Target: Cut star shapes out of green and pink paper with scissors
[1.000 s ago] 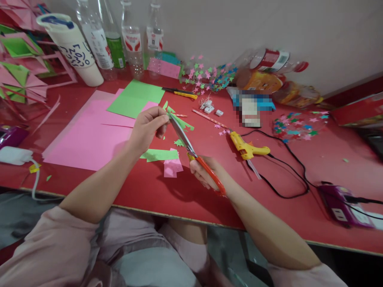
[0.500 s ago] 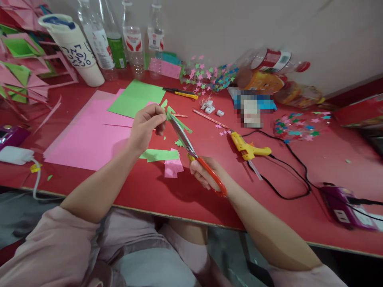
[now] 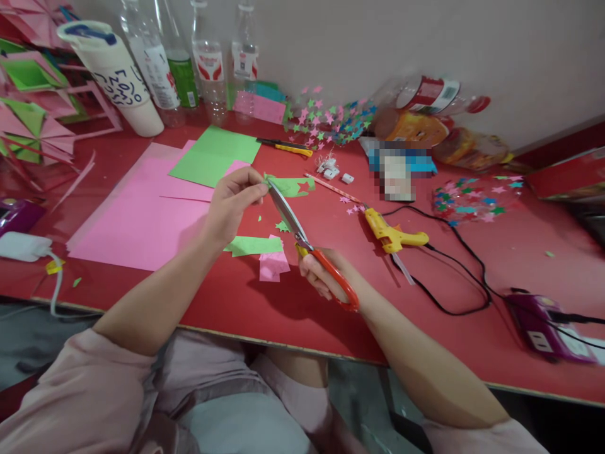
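Note:
My left hand pinches the left end of a green paper strip, which has a star-shaped hole near its right end. In my right hand is a pair of scissors with red handles. The blades point up and left, and their tips meet the paper close to my left fingertips; they look nearly closed. Below lie small green paper stars, another green strip and some pink paper pieces.
Green and pink sheets lie at left. Behind are a yellow cutter, upright bottles and a white tumbler. A yellow glue gun, its black cord and a power strip occupy the right.
The green strip has turned its flat side toward me, so its star-shaped hole now shows. My left fingers have shifted slightly; the scissors stay nearly in place.

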{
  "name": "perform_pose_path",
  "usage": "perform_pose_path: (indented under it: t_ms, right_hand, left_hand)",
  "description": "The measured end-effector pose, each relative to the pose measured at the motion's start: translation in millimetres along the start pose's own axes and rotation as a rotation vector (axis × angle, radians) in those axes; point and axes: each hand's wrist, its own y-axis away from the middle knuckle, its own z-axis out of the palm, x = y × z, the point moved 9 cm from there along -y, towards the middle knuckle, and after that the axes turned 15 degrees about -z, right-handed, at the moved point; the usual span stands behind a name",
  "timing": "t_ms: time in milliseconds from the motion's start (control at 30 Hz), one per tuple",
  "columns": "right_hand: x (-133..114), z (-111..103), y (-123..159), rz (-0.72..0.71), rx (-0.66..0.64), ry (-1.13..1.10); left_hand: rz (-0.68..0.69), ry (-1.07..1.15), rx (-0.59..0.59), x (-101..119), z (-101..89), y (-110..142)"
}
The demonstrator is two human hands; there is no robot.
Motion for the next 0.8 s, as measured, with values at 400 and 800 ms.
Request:
perform_pose_path:
  t_ms: [400, 800]
  right_hand:
    - [-11, 4, 2, -0.053, -0.021, 0.000]
    - [-5, 4, 4, -0.011, 0.073, 0.007]
  left_hand:
    - [0.111, -0.056, 0.000, 3, 0.3, 0]
    - [0.097, 0.030, -0.054, -3, 7.7, 0]
